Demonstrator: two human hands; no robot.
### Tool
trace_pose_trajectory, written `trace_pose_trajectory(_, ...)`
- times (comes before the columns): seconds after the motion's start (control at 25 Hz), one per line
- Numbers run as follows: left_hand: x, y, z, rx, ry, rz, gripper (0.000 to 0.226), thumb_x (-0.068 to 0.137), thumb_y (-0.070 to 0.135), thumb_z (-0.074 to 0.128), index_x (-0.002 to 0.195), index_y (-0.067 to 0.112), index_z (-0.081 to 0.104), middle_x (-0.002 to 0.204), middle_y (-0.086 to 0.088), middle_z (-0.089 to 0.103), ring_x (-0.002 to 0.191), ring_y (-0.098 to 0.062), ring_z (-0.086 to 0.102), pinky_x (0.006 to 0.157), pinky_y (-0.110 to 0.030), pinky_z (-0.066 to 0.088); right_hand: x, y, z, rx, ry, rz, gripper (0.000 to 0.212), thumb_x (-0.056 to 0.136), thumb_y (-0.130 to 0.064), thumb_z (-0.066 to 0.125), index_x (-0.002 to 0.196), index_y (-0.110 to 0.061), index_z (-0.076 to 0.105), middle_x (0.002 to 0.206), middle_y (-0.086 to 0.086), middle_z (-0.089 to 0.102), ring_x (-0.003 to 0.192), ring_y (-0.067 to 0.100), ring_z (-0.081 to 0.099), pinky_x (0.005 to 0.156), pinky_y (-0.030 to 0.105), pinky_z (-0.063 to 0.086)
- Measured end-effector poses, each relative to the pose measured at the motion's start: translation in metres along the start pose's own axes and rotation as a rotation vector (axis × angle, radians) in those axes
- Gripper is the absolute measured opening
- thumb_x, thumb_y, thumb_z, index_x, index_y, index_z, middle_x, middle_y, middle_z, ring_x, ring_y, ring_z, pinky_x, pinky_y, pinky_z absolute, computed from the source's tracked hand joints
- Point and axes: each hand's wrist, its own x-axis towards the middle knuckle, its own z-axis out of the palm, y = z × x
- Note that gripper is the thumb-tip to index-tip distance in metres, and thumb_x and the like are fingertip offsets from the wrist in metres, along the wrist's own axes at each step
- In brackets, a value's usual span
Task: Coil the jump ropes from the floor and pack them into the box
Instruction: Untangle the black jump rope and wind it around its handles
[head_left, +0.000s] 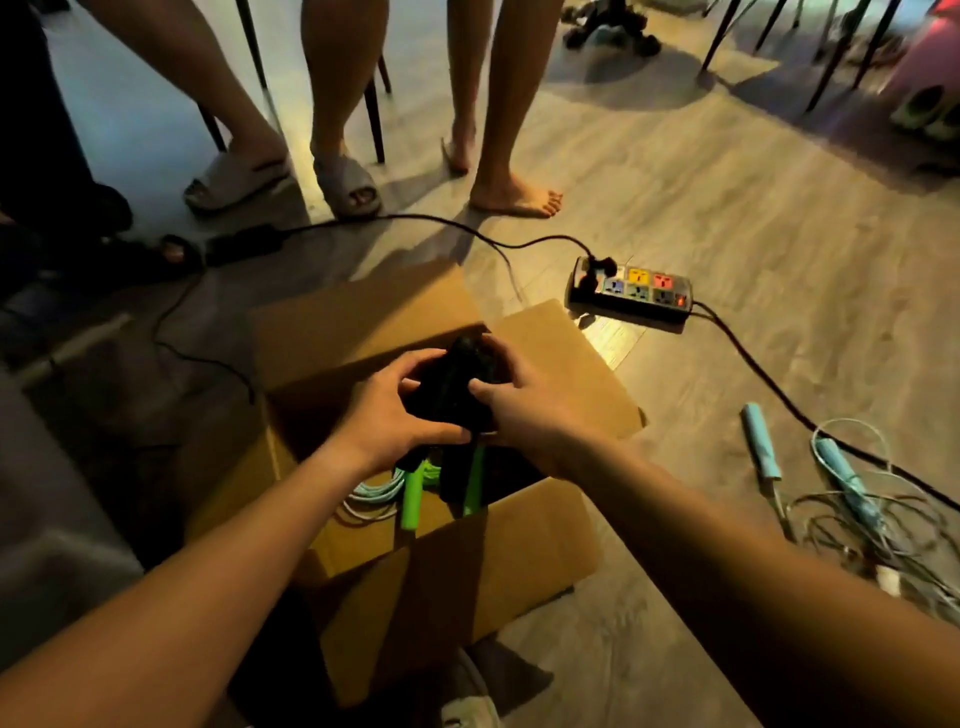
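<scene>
An open cardboard box (540, 540) stands on the floor in front of me. Over its opening, my left hand (384, 410) and my right hand (540, 405) together grip a coiled black jump rope (457, 379). Inside the box lie a jump rope with bright green handles (413, 493) and a pale blue coiled rope (374, 493). On the floor to the right lies a loose, tangled light blue jump rope (852, 493) with its two handles apart.
A power strip (631, 291) with black cables (779, 395) lies beyond the box. Several people's legs and feet (519, 197) stand at the back, among chair legs. A grey object (47, 519) sits at the left. My shoe (467, 706) shows below the box.
</scene>
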Motion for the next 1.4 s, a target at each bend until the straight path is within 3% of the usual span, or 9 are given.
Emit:
trace_pose_trajectory(0.16,0.018,-0.058,0.0,0.134,-0.068,-0.113,0.09,0.053,0.033,0.095,0.132,0.045,0.053,0.118,0.014,0.063,0.108,0.0,0.056,0.086,-0.028,0.051,0.05,0.04,0.025,-0.038,-0.116,0.179,0.057,0.102,-0.009,0.046,0.151,-0.035,0.031,0.14,0.007,0.05,0.116,0.028,0.06,0.072,0.04,0.058)
trace_pose_trajectory(0.32,0.021,-0.103,0.018,0.191,-0.171,-0.253,0.093,0.055,0.031,0.095,0.135,0.042,0.05,0.123,0.009,0.06,0.117,-0.011,0.053,0.089,-0.03,0.046,0.079,0.077,0.033,-0.103,-0.21,0.38,0.064,0.099,-0.005,0.042,0.153,-0.034,0.024,0.137,0.011,0.049,0.109,0.03,0.061,0.083,0.048,0.059)
trace_pose_trajectory(0.4,0.013,-0.115,0.021,0.234,-0.186,-0.299,0.095,0.054,0.027,0.095,0.137,0.039,0.05,0.127,0.006,0.06,0.121,-0.014,0.052,0.095,-0.034,0.047,0.084,0.091,0.041,-0.177,-0.283,0.431,0.066,0.1,-0.004,0.041,0.154,-0.036,0.021,0.132,0.009,0.047,0.1,0.027,0.061,0.074,0.046,0.06)
trace_pose_trajectory(0.52,0.002,-0.128,0.02,0.308,-0.149,-0.341,0.095,0.055,0.024,0.095,0.137,0.035,0.05,0.127,0.006,0.06,0.121,-0.015,0.053,0.097,-0.036,0.047,0.092,0.102,0.052,-0.2,-0.371,0.452,0.069,0.1,-0.004,0.046,0.155,-0.039,0.021,0.145,0.014,0.044,0.114,0.032,0.06,0.083,0.049,0.06)
trace_pose_trajectory(0.64,-0.001,-0.131,0.018,0.333,-0.123,-0.386,0.093,0.057,0.024,0.094,0.137,0.035,0.05,0.121,0.005,0.061,0.118,-0.018,0.056,0.096,-0.037,0.049,0.102,0.101,0.056,-0.301,-0.404,0.412,0.071,0.096,-0.009,0.059,0.153,-0.036,0.027,0.147,0.013,0.044,0.12,0.035,0.058,0.09,0.053,0.058)
trace_pose_trajectory(0.8,-0.001,-0.128,0.008,0.404,-0.147,-0.493,0.09,0.058,0.021,0.094,0.134,0.028,0.049,0.124,0.0,0.059,0.114,-0.019,0.057,0.088,-0.035,0.051,0.1,0.089,0.074,-0.612,-0.431,0.226,0.068,0.093,-0.017,0.063,0.152,-0.026,0.028,0.134,0.011,0.054,0.108,0.028,0.064,0.082,0.038,0.06)
trace_pose_trajectory(0.92,-0.006,-0.134,0.005,0.43,-0.109,-0.58,0.086,0.053,0.027,0.096,0.12,0.024,0.042,0.112,-0.001,0.06,0.102,-0.022,0.06,0.078,-0.038,0.053,0.096,0.083,0.097,-0.757,-0.501,0.077,0.065,0.092,-0.021,0.062,0.151,-0.022,0.033,0.141,0.01,0.052,0.124,0.028,0.055,0.094,0.036,0.052)
trace_pose_trajectory(1.16,-0.011,-0.147,0.023,0.362,-0.04,-0.68,0.098,0.063,0.028,0.09,0.143,0.021,0.034,0.136,-0.006,0.053,0.128,-0.03,0.049,0.101,-0.046,0.046,0.114,0.095,0.106,-1.097,-0.48,0.007,0.05,0.089,-0.027,0.067,0.138,-0.02,0.055,0.133,0.009,0.06,0.125,0.031,0.057,0.1,0.042,0.051)
trace_pose_trajectory(1.4,-0.013,-0.12,0.009,0.682,-0.175,-0.698,0.09,0.053,0.048,0.092,0.13,0.022,0.053,0.122,-0.003,0.064,0.111,-0.026,0.061,0.087,-0.037,0.052,0.092,0.073,0.08,-0.966,-0.455,-0.044,0.047,0.094,-0.015,0.064,0.139,-0.021,0.055,0.131,0.005,0.061,0.119,0.025,0.06,0.089,0.03,0.05)
